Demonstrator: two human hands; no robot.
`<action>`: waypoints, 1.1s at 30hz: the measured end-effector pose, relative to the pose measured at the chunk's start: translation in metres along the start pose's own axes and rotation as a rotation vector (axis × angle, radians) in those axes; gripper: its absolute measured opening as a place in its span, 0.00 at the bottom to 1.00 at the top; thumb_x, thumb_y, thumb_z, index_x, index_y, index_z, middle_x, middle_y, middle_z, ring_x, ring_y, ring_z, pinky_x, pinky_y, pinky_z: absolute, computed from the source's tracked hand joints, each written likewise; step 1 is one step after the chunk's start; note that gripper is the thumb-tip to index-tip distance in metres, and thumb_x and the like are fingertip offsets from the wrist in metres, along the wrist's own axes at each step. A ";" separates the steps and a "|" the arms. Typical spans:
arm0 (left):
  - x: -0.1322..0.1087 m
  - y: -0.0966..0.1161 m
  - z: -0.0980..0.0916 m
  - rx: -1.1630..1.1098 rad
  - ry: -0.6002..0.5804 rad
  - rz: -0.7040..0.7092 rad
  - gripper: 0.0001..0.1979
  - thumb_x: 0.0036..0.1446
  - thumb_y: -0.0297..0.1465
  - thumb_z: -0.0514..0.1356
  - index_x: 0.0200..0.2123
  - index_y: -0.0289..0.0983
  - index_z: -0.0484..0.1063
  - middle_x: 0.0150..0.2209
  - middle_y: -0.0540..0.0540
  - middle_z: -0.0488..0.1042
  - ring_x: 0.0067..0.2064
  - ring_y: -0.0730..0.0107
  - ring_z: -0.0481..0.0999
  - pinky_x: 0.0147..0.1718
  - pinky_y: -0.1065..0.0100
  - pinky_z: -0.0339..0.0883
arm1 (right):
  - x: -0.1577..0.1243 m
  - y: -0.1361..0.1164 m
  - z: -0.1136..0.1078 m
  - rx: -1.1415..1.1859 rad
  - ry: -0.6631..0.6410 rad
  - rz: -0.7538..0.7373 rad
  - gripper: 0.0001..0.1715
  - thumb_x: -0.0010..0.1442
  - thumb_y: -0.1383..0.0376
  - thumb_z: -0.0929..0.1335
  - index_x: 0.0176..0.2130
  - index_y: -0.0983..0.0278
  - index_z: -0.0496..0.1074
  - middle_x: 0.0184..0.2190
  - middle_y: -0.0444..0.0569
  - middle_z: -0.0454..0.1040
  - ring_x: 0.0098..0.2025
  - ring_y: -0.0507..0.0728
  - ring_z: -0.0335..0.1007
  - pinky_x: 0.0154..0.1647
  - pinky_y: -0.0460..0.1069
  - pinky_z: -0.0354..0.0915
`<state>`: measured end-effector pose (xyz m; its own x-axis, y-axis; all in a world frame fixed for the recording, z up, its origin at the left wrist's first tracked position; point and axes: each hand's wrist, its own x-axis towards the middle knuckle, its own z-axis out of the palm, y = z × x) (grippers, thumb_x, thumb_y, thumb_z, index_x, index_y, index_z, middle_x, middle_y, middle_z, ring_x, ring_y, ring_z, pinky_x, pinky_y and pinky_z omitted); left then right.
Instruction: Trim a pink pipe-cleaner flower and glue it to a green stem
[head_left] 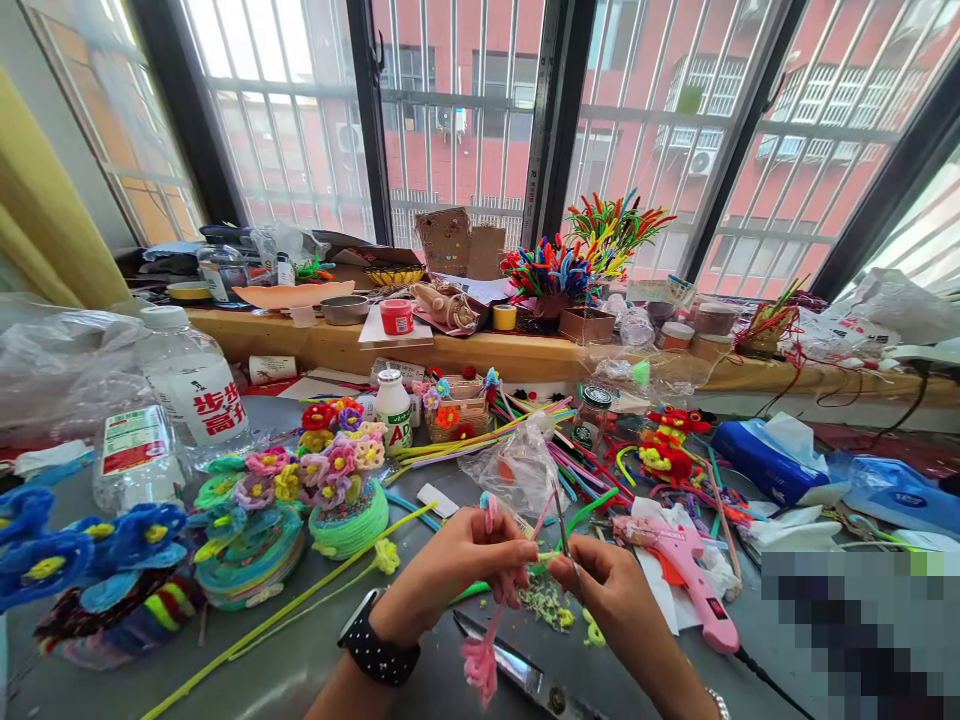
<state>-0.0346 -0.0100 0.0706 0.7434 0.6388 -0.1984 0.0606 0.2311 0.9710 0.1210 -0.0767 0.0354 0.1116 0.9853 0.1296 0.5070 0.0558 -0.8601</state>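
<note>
My left hand (469,555) is closed, pinching a short pale green pipe cleaner (545,556). A pink pipe-cleaner flower (480,668) hangs head down below its fingers. My right hand (611,585) is closed at the other end of the pale green piece. A thin dark metal tool (560,512) points up from its fingers; whether it is tweezers or small scissors I cannot tell. Under the hands lie larger metal scissors (517,672), partly hidden, and pale green fluff clippings (546,600).
A pink glue gun (694,580) lies right of my hands. Fuzzy-flower pots, such as a green one (351,520), stand left. A long yellow pipe cleaner (285,620) crosses the table. Behind are a white bottle (393,410), a glass jar (592,420) and a blue tissue pack (772,460).
</note>
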 end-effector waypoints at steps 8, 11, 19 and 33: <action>-0.003 0.004 0.001 0.006 -0.097 -0.017 0.10 0.41 0.34 0.62 0.22 0.33 0.67 0.18 0.52 0.70 0.21 0.77 0.67 0.21 0.75 0.56 | 0.002 -0.001 -0.006 0.098 0.137 0.005 0.28 0.48 0.43 0.59 0.17 0.63 0.51 0.15 0.38 0.47 0.19 0.48 0.43 0.18 0.44 0.42; -0.003 0.003 0.000 0.025 -0.099 -0.009 0.10 0.41 0.34 0.62 0.21 0.32 0.68 0.19 0.51 0.70 0.21 0.77 0.67 0.21 0.75 0.56 | 0.001 -0.001 -0.006 0.223 0.047 -0.006 0.31 0.46 0.39 0.55 0.19 0.64 0.56 0.15 0.38 0.48 0.18 0.48 0.42 0.17 0.44 0.41; -0.003 0.004 -0.001 0.069 -0.069 -0.001 0.12 0.41 0.36 0.62 0.20 0.32 0.68 0.18 0.51 0.70 0.18 0.79 0.65 0.18 0.75 0.55 | 0.001 0.002 -0.006 0.301 0.070 0.002 0.33 0.46 0.39 0.56 0.17 0.65 0.59 0.14 0.38 0.47 0.17 0.48 0.40 0.17 0.44 0.39; -0.003 0.005 0.000 0.067 -0.035 0.015 0.11 0.42 0.34 0.61 0.20 0.31 0.67 0.18 0.51 0.70 0.19 0.79 0.65 0.19 0.76 0.54 | 0.002 0.001 -0.003 0.448 -0.030 -0.051 0.37 0.42 0.35 0.53 0.23 0.65 0.61 0.14 0.38 0.48 0.16 0.47 0.40 0.15 0.43 0.40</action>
<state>-0.0366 -0.0114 0.0757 0.7673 0.6155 -0.1803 0.0929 0.1715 0.9808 0.1241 -0.0753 0.0358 0.0676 0.9833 0.1689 0.0908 0.1625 -0.9825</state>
